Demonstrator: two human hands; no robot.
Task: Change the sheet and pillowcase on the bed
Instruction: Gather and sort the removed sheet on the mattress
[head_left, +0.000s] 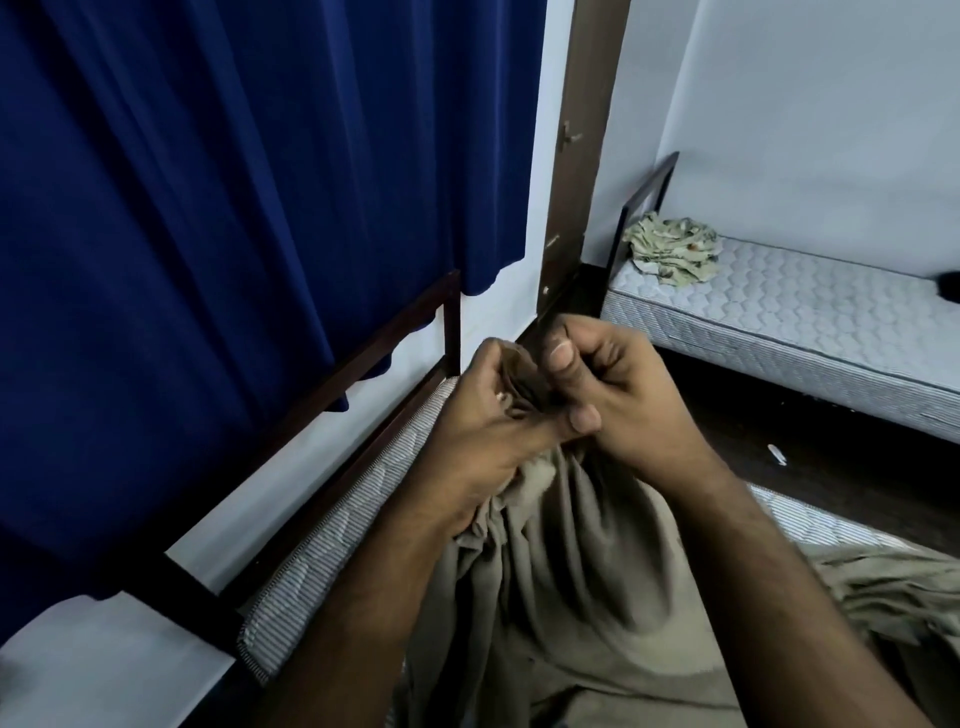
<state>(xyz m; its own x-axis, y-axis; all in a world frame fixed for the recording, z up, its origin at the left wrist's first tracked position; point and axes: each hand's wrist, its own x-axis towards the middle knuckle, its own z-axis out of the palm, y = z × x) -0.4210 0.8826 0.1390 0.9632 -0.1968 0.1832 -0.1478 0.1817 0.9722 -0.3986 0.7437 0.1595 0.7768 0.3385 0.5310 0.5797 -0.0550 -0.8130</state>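
Two beds are in view. The near bed has a grey striped quilted mattress (322, 540) in a dark wooden frame (395, 332), and on it lies one olive-brown cloth sheet (571, 597). The far bed has a bare white quilted mattress (810, 322), and on it lies one crumpled cloth with a green floral pattern (675, 249), at the end near the dark headboard.

Both hands are raised over the near mattress and are close together. The left hand (488, 415) grips a gathered bunch of the olive-brown sheet with curled fingers. The right hand (618, 384) pinches the top of the same bunch. The sheet hangs down from both hands and spreads below over the mattress.

One dark blue pleated curtain (208, 208) hangs on the left, behind the frame.
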